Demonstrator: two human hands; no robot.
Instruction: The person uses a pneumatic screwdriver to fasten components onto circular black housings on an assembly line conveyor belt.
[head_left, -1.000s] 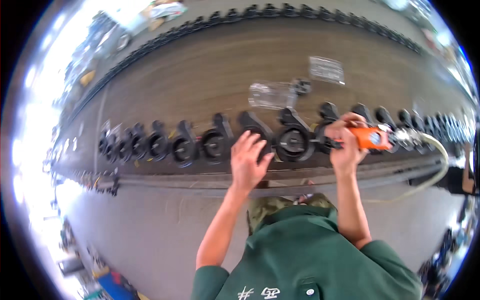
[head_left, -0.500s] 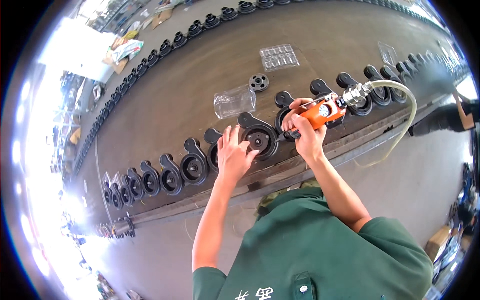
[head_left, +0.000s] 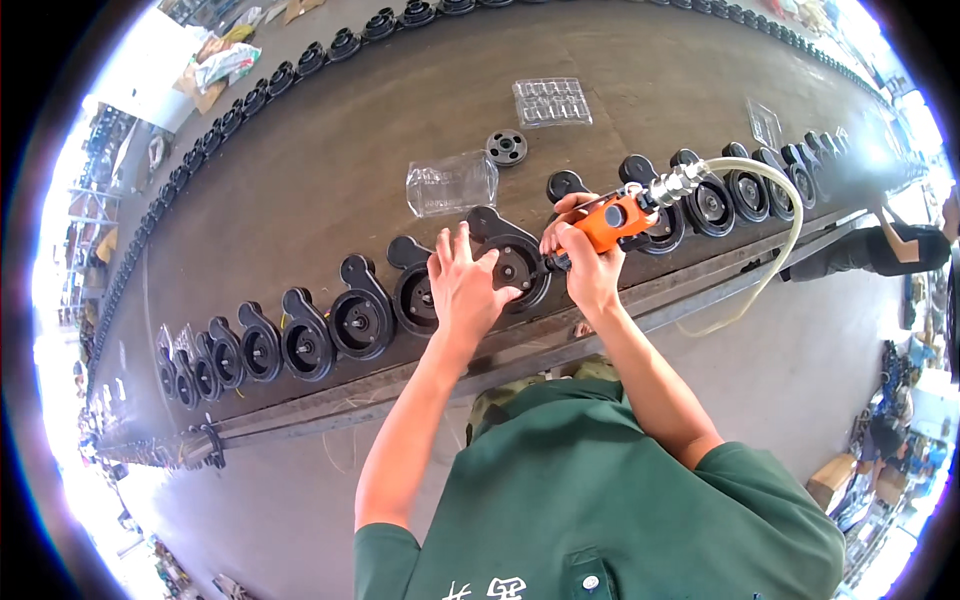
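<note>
Beside the tabletop's point(head_left: 330, 180) near edge, a round black housing point(head_left: 513, 261) lies open side up between our two hands. Our left hand point(head_left: 465, 290) is spread, its thumb over the housing's left rim; we cannot tell whether it presses. Our right hand point(head_left: 592, 270) is wrapped around an orange tool point(head_left: 602, 231) whose dark tip points towards the right rim; whether they touch, we cannot tell.

As we judge it, with so loose a left hand the housing could turn or slide if the tool pushed on it, knocking the neighbouring housing point(head_left: 411, 306) on the left. The pale hose point(head_left: 798, 215), looping out past the near edge, could tug the tool off line, and a slipping tip could nip our thumb.

The housing looks like moulded plastic: a shallow bowl with a raised rim and a rounded lobe towards the far edge. The tool is glossy, with a ribbed silvery coupling point(head_left: 676, 186); the hose looks translucent and bendy. Beyond lie a thin clear pack point(head_left: 450, 188) and a flat disc point(head_left: 506, 148) pierced with holes.
</note>
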